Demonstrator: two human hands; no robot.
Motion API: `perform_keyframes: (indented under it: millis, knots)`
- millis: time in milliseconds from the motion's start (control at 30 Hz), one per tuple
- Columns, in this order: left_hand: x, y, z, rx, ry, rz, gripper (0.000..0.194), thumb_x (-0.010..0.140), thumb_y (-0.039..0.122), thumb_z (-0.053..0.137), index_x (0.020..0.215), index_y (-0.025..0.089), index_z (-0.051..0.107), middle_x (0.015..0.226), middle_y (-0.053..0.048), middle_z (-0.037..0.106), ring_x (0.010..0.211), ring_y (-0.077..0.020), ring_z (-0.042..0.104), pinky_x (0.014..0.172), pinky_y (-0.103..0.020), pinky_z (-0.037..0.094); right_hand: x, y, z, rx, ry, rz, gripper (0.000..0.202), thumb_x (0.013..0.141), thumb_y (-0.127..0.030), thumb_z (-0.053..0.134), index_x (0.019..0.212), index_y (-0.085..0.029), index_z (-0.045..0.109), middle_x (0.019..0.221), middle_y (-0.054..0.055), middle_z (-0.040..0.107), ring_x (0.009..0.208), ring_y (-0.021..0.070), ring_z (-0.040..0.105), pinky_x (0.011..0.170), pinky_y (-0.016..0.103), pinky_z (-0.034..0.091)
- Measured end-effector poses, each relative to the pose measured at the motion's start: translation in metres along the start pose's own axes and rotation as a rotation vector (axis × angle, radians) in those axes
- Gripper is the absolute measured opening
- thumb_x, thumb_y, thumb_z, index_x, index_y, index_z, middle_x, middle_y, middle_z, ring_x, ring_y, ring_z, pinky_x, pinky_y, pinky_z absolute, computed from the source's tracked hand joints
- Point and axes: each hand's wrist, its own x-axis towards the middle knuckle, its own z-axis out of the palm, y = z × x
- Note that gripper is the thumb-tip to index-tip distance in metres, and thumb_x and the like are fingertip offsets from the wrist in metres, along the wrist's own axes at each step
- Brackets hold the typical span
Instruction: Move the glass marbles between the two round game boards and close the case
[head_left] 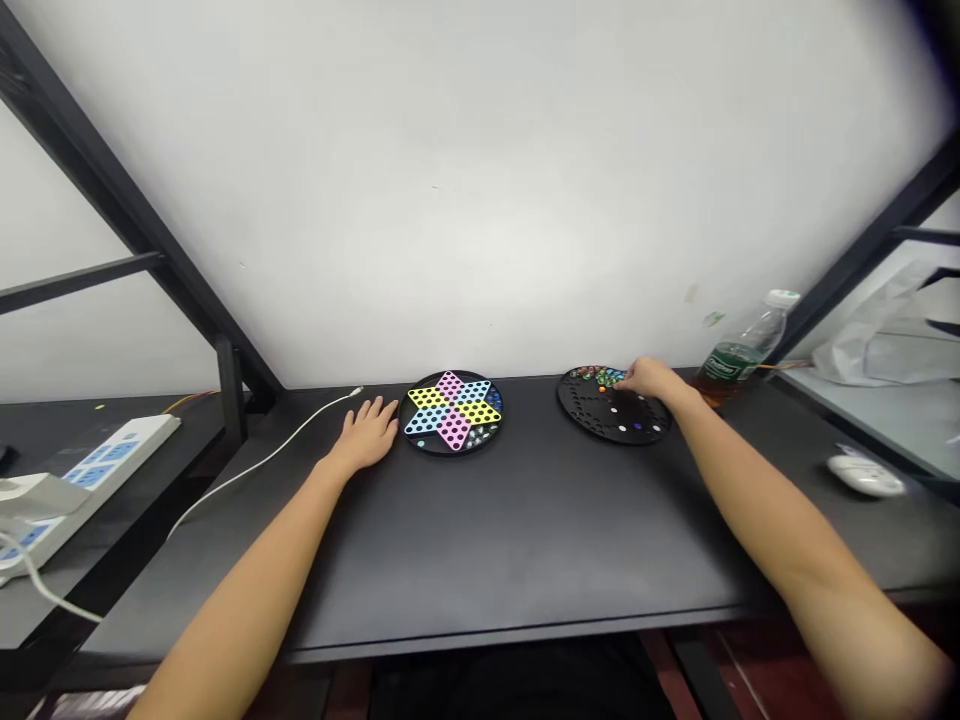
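Note:
My left hand [368, 432] lies flat on the dark desk, fingers spread, beside the left rim of a round Chinese checkers board [451, 410]. That board has a pink, yellow and blue star full of holes, with marbles [480, 434] in its edge compartments. Over the far right part of a second round black board [592, 418], my right hand [649, 380] has its fingers pinched together at a group of green and multicoloured marbles [606, 377]. Whatever is between its fingertips is hidden. White, orange and blue dots show on this board too.
A bottle with a green label [739, 350] stands behind my right forearm. A white mouse-like object [866, 473] lies at the right. To the left are a white cable [270, 455] and a power strip [97, 480]. A white wall [480, 220] rises behind the desk [510, 550].

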Motion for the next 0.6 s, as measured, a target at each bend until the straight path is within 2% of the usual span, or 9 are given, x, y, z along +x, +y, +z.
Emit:
perform_keyframes:
  millis: [100, 233, 300, 367, 467, 500, 600]
  knots:
    - [0.001, -0.002, 0.002, 0.000, 0.013, 0.000, 0.059, 0.101, 0.042, 0.021, 0.156, 0.023, 0.031, 0.164, -0.011, 0.025, 0.151, -0.0316, 0.022, 0.119, -0.056, 0.022, -0.001, -0.001, -0.001, 0.163, 0.016, 0.035, 0.019, 0.070, -0.028, 0.076, 0.059, -0.018, 0.064, 0.059, 0.006, 0.063, 0.067, 0.0225, 0.062, 0.059, 0.029, 0.042]
    - [0.001, -0.001, 0.002, -0.002, 0.004, -0.001, 0.059, 0.101, 0.042, 0.021, 0.156, 0.022, 0.031, 0.164, -0.012, 0.024, 0.151, -0.0319, 0.021, 0.119, -0.056, 0.022, -0.007, 0.003, -0.013, 0.899, -0.011, 0.165, 0.018, 0.071, -0.019, 0.072, 0.065, -0.018, 0.055, 0.052, 0.000, 0.051, 0.048, 0.0112, 0.043, 0.042, 0.021, 0.028]
    - [0.000, 0.000, 0.001, -0.008, -0.002, 0.000, 0.060, 0.101, 0.042, 0.020, 0.156, 0.022, 0.030, 0.164, -0.013, 0.024, 0.151, -0.0323, 0.020, 0.120, -0.057, 0.020, -0.012, 0.008, -0.023, 1.128, -0.040, 0.170, 0.017, 0.078, -0.021, 0.065, 0.071, -0.020, 0.050, 0.057, -0.001, 0.049, 0.045, 0.0084, 0.035, 0.037, 0.019, 0.023]
    - [0.000, 0.000, 0.000, -0.012, -0.005, 0.001, 0.060, 0.101, 0.041, 0.019, 0.156, 0.022, 0.029, 0.164, -0.013, 0.023, 0.151, -0.0325, 0.019, 0.120, -0.057, 0.019, -0.016, 0.015, -0.033, 1.315, -0.087, 0.126, 0.015, 0.083, -0.022, 0.055, 0.072, -0.021, 0.045, 0.062, 0.000, 0.048, 0.046, 0.0080, 0.032, 0.036, 0.017, 0.024]
    - [0.000, 0.001, 0.000, -0.008, -0.007, -0.001, 0.060, 0.101, 0.041, 0.019, 0.156, 0.022, 0.029, 0.164, -0.012, 0.024, 0.151, -0.0324, 0.019, 0.120, -0.057, 0.019, -0.021, 0.027, -0.041, 1.680, -0.126, 0.098, 0.016, 0.084, -0.018, 0.048, 0.069, -0.021, 0.041, 0.064, 0.001, 0.043, 0.048, 0.0088, 0.034, 0.035, 0.015, 0.027]
    - [0.000, 0.001, 0.000, -0.006, -0.008, -0.003, 0.060, 0.101, 0.041, 0.019, 0.156, 0.022, 0.029, 0.164, -0.012, 0.024, 0.151, -0.0323, 0.019, 0.120, -0.057, 0.019, -0.021, 0.030, -0.042, 1.716, -0.100, 0.108, 0.017, 0.084, -0.018, 0.048, 0.068, -0.021, 0.041, 0.063, 0.001, 0.042, 0.048, 0.0092, 0.034, 0.035, 0.016, 0.026]
    - [0.001, 0.000, 0.000, -0.003, -0.014, -0.007, 0.060, 0.101, 0.041, 0.019, 0.157, 0.022, 0.028, 0.165, -0.012, 0.023, 0.151, -0.0323, 0.019, 0.120, -0.057, 0.019, -0.017, 0.038, -0.039, 1.562, 0.057, 0.161, 0.017, 0.083, -0.021, 0.053, 0.067, -0.021, 0.045, 0.057, -0.003, 0.037, 0.047, 0.0098, 0.032, 0.035, 0.017, 0.022]
